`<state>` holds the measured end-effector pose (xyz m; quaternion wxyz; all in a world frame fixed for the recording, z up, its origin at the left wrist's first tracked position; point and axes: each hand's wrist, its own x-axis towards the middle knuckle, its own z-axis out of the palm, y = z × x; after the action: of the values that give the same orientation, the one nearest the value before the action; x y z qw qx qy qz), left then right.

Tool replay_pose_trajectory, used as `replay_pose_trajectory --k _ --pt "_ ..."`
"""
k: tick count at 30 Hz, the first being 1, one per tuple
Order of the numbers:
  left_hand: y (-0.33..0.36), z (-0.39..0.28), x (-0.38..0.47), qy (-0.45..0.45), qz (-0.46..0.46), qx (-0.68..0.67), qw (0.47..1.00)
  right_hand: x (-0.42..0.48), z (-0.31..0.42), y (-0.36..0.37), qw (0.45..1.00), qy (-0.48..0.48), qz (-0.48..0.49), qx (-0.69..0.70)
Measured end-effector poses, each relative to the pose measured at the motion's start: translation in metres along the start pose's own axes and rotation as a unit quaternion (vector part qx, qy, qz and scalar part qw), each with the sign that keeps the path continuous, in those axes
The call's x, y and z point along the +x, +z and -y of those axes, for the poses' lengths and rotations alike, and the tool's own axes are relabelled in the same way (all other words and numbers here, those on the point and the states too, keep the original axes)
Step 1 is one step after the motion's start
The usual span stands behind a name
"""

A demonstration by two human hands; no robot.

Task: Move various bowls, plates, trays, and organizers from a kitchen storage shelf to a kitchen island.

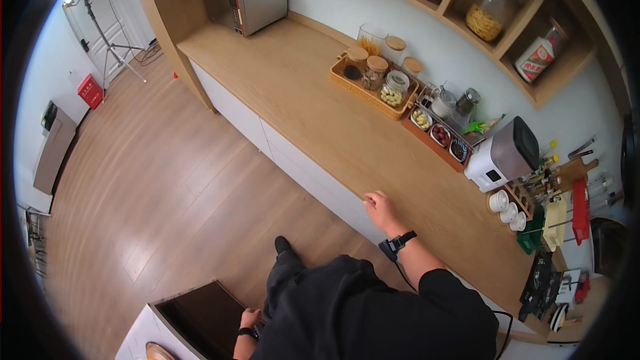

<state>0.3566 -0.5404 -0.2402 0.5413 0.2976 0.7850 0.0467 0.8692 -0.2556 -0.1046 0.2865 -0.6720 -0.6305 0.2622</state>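
My right hand (pixel 378 207) hangs at the front edge of the long wooden counter (pixel 310 110). Its fingers are curled in, and I see nothing in them. A black strap with a small device (pixel 397 244) circles that wrist. Low in the picture, my left hand (pixel 251 318) is beside my leg, close to the dark side panel (pixel 202 317) of a white-topped cabinet. Its fingers are partly hidden, and whether they touch the panel is unclear. The counter's pale drawer fronts (pixel 235 110) face my legs.
A microwave oven (pixel 250 2) stands at the counter's far end. Along the wall are a wicker tray (pixel 350 82) of jars, a red-brown tray (pixel 425 142) of small bowls, a grey-white appliance (pixel 502 152) and white cups (pixel 500 201). A light stand (pixel 97 25) stands on the wooden floor.
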Motion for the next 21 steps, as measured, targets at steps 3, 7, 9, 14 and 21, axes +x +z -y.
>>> replay_pose_trajectory --k 3,7,9,14,21 --pt "-0.058 0.001 0.063 -0.025 0.021 -0.067 0.997 0.037 0.025 0.005 0.991 -0.081 -0.047 -0.094" --pt "-0.127 -0.027 0.128 -0.006 0.012 -0.033 0.999 0.084 0.044 0.009 0.985 -0.034 -0.056 -0.157" --pt "-0.154 -0.045 0.153 0.007 0.013 0.023 1.0 0.11 0.051 0.007 0.98 -0.019 -0.044 -0.191" --pt "-0.182 -0.14 0.186 0.099 -0.032 0.06 0.993 0.175 0.037 -0.009 0.971 0.007 -0.073 -0.227" --pt "-0.18 -0.218 0.198 0.089 -0.008 0.149 0.985 0.297 0.027 -0.017 0.957 -0.011 -0.153 -0.247"
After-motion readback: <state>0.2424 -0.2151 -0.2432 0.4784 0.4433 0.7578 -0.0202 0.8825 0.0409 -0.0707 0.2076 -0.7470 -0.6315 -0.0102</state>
